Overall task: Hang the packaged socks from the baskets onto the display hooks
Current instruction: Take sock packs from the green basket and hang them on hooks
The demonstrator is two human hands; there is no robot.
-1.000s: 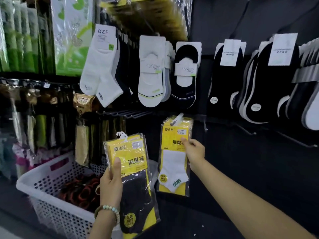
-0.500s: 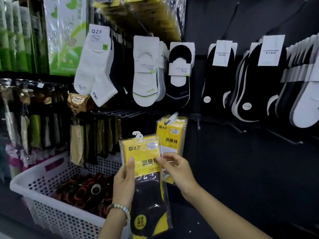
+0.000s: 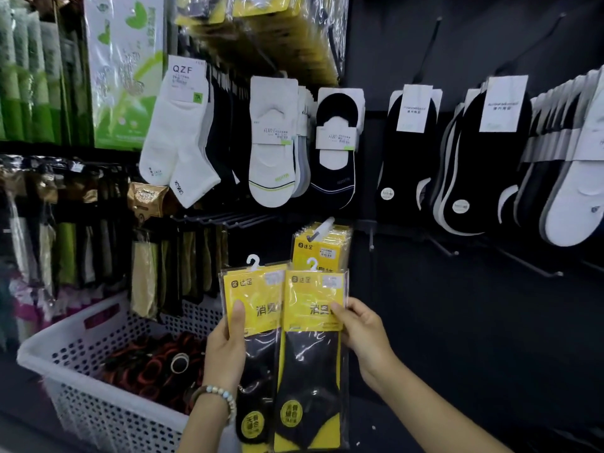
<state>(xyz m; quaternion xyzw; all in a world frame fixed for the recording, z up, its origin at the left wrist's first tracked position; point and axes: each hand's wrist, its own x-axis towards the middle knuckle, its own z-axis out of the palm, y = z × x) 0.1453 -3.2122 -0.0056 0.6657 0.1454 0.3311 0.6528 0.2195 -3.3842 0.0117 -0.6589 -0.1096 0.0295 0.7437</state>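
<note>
White plastic basket (image 3: 98, 325), perforated walls, sits low on the left. Inside is a heap of dark red-and-black rings (image 3: 153, 364); can't tell what they are. Left hand (image 3: 225, 351) grips one pack (image 3: 258, 289), thumb flat on its yellow card. Right hand (image 3: 362, 335) pinches a 2nd pack (image 3: 310, 371), thumb in front, edges overlapping the 1st. Both are glossy clear film w/ a yellow card on top, a black sock below and a small white hanger. They're held upright before the dark wall (image 3: 457, 322), just under the hung packs (image 3: 322, 250) on a white-tipped peg (image 3: 323, 227).
</note>
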